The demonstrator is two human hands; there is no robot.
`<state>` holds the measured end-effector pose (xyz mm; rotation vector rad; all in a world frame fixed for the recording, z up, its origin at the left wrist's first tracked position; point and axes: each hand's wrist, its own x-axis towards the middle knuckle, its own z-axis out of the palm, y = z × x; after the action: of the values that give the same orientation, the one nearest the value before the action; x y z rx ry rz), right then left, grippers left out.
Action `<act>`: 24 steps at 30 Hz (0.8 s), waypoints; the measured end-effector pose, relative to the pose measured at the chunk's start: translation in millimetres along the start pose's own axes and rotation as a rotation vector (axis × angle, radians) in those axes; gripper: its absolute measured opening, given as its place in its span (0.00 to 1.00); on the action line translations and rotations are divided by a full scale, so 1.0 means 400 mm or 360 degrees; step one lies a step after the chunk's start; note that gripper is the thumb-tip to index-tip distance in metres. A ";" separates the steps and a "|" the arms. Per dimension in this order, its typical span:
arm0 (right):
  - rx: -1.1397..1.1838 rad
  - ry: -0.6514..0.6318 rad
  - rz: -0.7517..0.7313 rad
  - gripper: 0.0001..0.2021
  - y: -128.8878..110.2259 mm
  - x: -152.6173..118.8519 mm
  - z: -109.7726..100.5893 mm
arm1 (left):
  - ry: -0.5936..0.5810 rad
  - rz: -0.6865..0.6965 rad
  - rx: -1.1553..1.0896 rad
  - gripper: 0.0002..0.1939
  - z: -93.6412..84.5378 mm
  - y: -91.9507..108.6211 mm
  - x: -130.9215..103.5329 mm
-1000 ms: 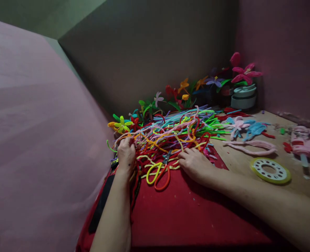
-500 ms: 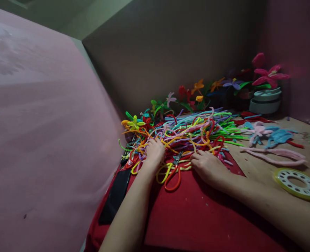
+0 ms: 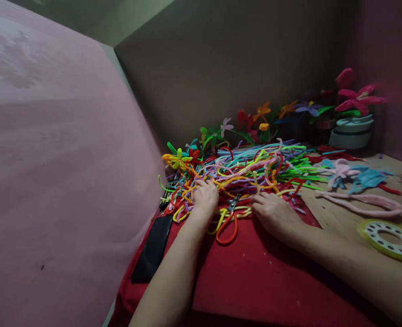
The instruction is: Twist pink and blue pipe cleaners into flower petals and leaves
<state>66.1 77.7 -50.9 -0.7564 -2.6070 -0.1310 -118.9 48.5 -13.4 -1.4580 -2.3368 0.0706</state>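
Both hands deep in a fuzzy stem pile

So there's a big tangle of fuzzy stems (image 3: 243,170) running from the left edge of the desk (image 3: 335,215) to past its middle, a bit back from the near edge. The left hand (image 3: 206,200) is curled into the front of it; fingertips are buried, so I can't tell if it's pinching anything. The right hand (image 3: 272,212) rests at the pile's front right, fingers bent in beside a pale yellow stem (can't tell there either, sorry).

Scissors (image 3: 231,210) lie between the hands, loops toward the near edge, over the red cloth (image 3: 248,272). A flat black thing (image 3: 152,250) sits along the left edge, and a tape roll (image 3: 372,230) is over by the right.

Handling-wise, I'd guess the stems are light, soft outside, bendy, and grabby rather than slippery. Best hold is probably a loose end, since mid-tangle pulls could drag neighbours or kink them.
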 end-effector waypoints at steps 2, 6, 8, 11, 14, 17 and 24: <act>-0.0018 0.0007 0.0015 0.08 0.001 -0.001 -0.001 | 0.0012 -0.0005 0.0005 0.19 0.004 -0.002 -0.002; -0.0030 0.0018 0.0021 0.08 0.004 -0.002 0.000 | 0.0042 -0.0017 0.0010 0.20 -0.002 -0.003 -0.010; -0.0024 0.0009 0.0020 0.09 0.005 -0.003 0.002 | 0.0061 -0.0038 0.0011 0.21 -0.019 -0.006 -0.016; -0.0001 0.0017 0.0021 0.09 0.006 -0.004 0.006 | 0.0090 -0.0049 0.0010 0.20 -0.053 -0.018 -0.022; 0.0016 0.0047 -0.0005 0.09 0.005 -0.004 0.007 | 0.0196 0.0051 -0.0054 0.19 -0.081 -0.035 -0.026; -0.0002 0.0101 -0.0029 0.09 0.004 -0.003 0.000 | 0.0190 0.0275 -0.0390 0.15 -0.094 -0.045 -0.030; -0.0108 0.0121 -0.0036 0.07 0.005 -0.002 -0.022 | -0.0416 0.0675 -0.0351 0.13 -0.076 -0.017 -0.106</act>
<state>70.9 77.2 -43.2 -0.7312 -2.5507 -0.2512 -97.7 3.3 3.9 -2.1530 -2.2414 0.1268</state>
